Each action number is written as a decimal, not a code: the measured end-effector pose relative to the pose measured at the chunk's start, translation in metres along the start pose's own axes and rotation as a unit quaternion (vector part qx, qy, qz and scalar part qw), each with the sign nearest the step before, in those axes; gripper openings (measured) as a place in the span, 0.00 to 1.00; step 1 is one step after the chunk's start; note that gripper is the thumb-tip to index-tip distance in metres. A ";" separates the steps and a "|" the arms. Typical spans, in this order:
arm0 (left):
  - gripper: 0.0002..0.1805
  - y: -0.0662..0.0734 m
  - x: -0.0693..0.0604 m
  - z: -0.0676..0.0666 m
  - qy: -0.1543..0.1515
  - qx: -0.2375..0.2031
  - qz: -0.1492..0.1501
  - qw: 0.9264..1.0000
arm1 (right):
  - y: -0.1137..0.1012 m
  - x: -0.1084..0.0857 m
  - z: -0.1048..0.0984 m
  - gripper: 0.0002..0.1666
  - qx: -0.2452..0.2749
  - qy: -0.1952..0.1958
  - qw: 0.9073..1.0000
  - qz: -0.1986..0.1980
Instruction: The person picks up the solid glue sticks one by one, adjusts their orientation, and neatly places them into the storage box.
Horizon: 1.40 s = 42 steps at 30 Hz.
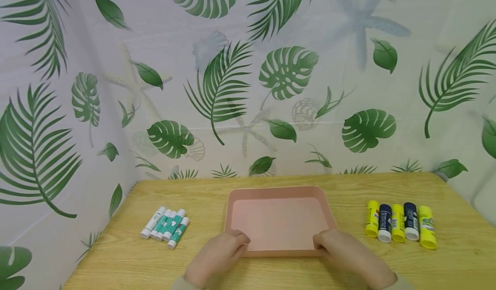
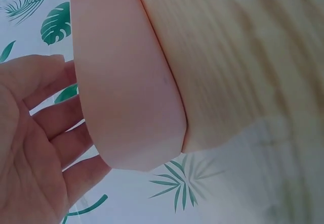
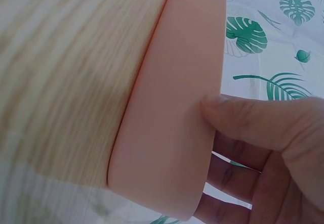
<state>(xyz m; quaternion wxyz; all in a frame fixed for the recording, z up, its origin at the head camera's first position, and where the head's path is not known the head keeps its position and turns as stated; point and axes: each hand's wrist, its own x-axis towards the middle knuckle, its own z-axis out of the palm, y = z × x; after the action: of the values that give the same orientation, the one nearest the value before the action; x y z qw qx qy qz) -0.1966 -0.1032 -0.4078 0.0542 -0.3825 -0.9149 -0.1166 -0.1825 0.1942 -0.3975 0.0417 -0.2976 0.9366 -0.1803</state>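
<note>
A shallow pink tray rests on the wooden table with nothing in it. At its near left corner my left hand holds the rim, fingers hooked over the wall to the inner side. The right hand pinches the near right part of the rim. In the right wrist view, the right thumb presses the outer face of the tray wall while the other fingers go behind it. The left wrist view shows the left fingers passing behind the wall, their tips hidden.
Left of the tray lies a group of slim white and green glue sticks. To its right, several thicker yellow and dark blue glue sticks lie in a row. A leaf-patterned cloth hangs behind the wooden table.
</note>
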 end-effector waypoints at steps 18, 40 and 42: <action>0.24 -0.002 -0.003 -0.001 -0.047 0.042 -0.022 0.998 | 0.000 -0.001 0.000 0.10 -0.001 0.003 1.000 -0.003; 0.30 -0.009 0.002 0.016 -0.097 0.111 0.037 0.988 | 0.000 0.000 0.003 0.11 -0.012 0.003 1.000 0.003; 0.30 -0.008 0.002 0.017 -0.100 0.107 0.036 0.988 | 0.000 0.000 0.003 0.11 -0.011 0.001 1.000 0.004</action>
<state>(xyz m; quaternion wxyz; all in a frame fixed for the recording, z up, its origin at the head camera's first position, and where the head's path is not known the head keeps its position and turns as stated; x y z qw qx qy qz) -0.2034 -0.1032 -0.4249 0.0073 -0.4173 -0.9084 0.0233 -0.1820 0.1929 -0.4003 0.0379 -0.2937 0.9399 -0.1700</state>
